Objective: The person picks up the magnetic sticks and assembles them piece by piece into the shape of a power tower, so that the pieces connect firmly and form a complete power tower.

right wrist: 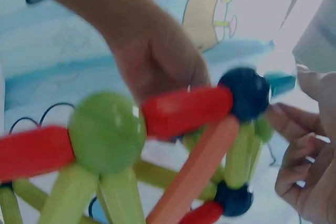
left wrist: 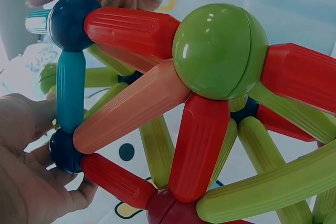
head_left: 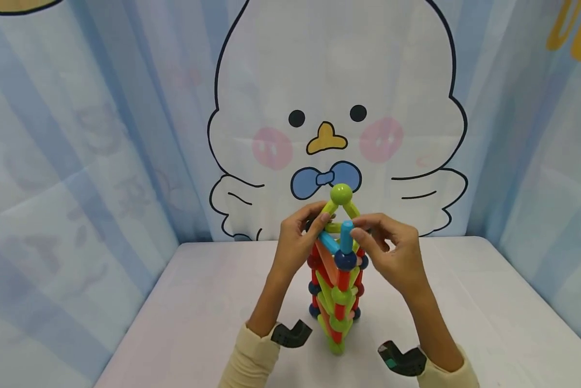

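Note:
A tall tower (head_left: 341, 296) of magnetic sticks and balls stands upright on the table, in red, green, orange and blue. At its near top corner, a short blue stick (head_left: 346, 237) rises from a dark blue ball (head_left: 345, 260). The right hand (head_left: 392, 248) pinches this stick between thumb and fingers. On the opposite side, the left hand (head_left: 297, 237) grips the tower's upper left corner, its fingers around a dark blue ball (left wrist: 64, 150) in the left wrist view. Green sticks meet at a green ball (head_left: 341, 194) at the peak.
The white table (head_left: 213, 302) spreads out around the tower. Behind it hangs a curtain (head_left: 392, 64) printed with a cartoon bird. Dark wrist devices (head_left: 291, 334) sit at both sleeve cuffs.

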A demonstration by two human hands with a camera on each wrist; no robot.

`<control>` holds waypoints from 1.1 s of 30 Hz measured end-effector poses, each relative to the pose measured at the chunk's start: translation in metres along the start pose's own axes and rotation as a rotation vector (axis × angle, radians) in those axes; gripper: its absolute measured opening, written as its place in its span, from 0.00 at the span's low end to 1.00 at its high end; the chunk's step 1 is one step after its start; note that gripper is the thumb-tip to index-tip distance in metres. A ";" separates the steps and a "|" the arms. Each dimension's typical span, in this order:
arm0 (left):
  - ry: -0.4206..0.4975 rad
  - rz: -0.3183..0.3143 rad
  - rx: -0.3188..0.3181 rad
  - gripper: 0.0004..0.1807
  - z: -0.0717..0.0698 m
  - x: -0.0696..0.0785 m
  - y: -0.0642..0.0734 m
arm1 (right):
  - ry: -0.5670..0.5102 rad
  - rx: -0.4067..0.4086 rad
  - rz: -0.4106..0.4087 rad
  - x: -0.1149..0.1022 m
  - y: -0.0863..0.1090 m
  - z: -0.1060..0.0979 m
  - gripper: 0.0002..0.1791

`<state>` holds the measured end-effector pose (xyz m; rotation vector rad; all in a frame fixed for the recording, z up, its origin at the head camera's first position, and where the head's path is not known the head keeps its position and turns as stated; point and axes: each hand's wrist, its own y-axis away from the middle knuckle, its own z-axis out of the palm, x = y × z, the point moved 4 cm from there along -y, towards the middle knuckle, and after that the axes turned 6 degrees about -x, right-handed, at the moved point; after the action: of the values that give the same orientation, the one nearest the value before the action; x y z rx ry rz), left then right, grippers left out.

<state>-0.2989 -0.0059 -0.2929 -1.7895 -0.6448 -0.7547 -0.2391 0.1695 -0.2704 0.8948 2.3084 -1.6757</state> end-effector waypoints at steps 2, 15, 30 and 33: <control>0.016 -0.004 -0.005 0.19 0.002 0.000 0.001 | 0.023 -0.021 0.040 -0.007 0.005 0.003 0.11; 0.086 0.048 -0.056 0.17 -0.003 -0.001 0.006 | 0.077 -0.032 0.328 -0.011 0.008 0.016 0.11; -0.016 -0.003 -0.086 0.18 -0.011 -0.006 0.009 | 0.020 -0.034 0.339 -0.010 0.011 0.013 0.13; -0.036 -0.041 -0.080 0.18 -0.013 -0.009 0.013 | 0.020 0.030 0.335 -0.006 0.015 0.006 0.11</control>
<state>-0.2983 -0.0224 -0.3043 -1.8719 -0.6851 -0.7869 -0.2274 0.1644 -0.2824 1.2293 2.0089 -1.5658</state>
